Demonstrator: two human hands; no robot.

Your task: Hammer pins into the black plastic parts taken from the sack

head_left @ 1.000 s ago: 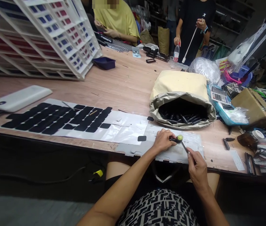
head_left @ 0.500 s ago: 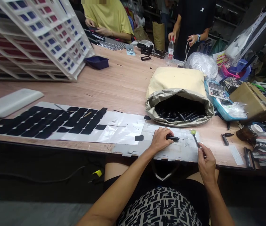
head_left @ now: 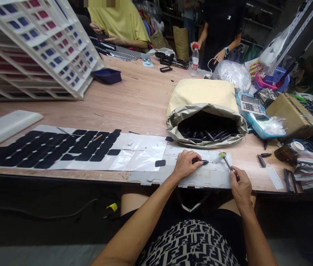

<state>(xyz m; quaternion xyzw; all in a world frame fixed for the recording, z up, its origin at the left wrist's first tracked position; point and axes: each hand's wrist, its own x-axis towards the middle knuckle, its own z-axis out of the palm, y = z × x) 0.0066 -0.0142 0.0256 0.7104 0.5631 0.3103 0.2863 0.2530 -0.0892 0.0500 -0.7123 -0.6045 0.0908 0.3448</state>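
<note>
My left hand (head_left: 186, 164) is closed on a small black tube-like part (head_left: 205, 162), held down against a grey board (head_left: 214, 180) at the table's front edge. In my right hand (head_left: 241, 186) is a small hammer (head_left: 227, 161) with a metal shank and a yellowish-green head, gripped by its handle. The hammer's head is just right of the black part and apart from it. Behind both hands a cream sack (head_left: 204, 92) lies with its mouth facing me, and several similar black parts (head_left: 211, 135) show inside.
To the left, a white sheet (head_left: 134, 162) carries rows of black rounded pieces (head_left: 40, 147). Beyond it stand a white crate (head_left: 75, 74) and a dark blue tray (head_left: 108, 75). At right are a calculator (head_left: 250, 105), a carton (head_left: 295, 114) and a jar (head_left: 285, 152). Two people are across the table.
The whole view has shifted slightly left. My right hand has tilted the hammer so its head points more up and left. My left hand stays on the black part.
</note>
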